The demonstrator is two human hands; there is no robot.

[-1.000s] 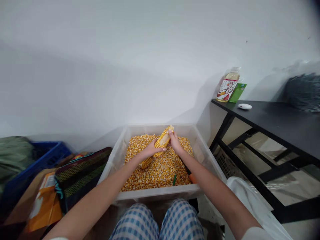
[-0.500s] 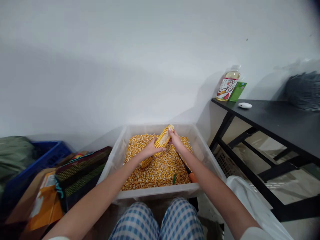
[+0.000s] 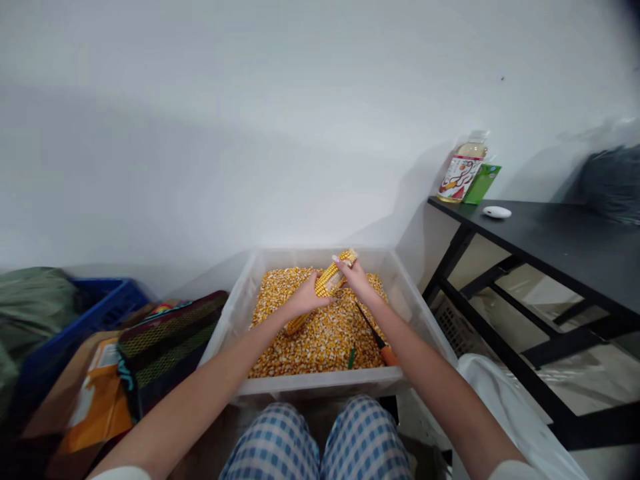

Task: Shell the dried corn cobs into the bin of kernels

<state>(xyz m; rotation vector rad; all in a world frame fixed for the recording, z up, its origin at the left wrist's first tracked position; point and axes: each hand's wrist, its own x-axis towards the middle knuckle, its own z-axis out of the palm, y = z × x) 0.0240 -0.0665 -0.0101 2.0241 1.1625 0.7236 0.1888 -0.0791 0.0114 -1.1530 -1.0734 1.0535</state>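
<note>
An ear of corn (image 3: 330,279), partly stripped of its kernels, is held over a translucent plastic bin (image 3: 320,385). My left hand (image 3: 307,297) is closed around its lower end. Near the upper end, my right hand (image 3: 351,275) grips the ear with the thumb lying on the kernels. Loose corn kernels (image 3: 315,350) fill much of the bin. Another ear of corn (image 3: 296,325) lies on them, partly hidden by my left forearm. A tool with a dark shaft and orange handle (image 3: 388,355) rests at the right, near a small green piece (image 3: 351,358).
To the right, a black table (image 3: 560,230) carries a bottle (image 3: 461,170), a green carton (image 3: 483,184) and a small white device (image 3: 497,212). A white plastic bag (image 3: 505,400) stands beside the bin. At left are a mesh bag (image 3: 170,347) and a blue crate (image 3: 107,303).
The ear has turned in my hands and now tilts lower toward the right. My right hand has shifted slightly, showing different kernels. The camera view has moved a little left.
</note>
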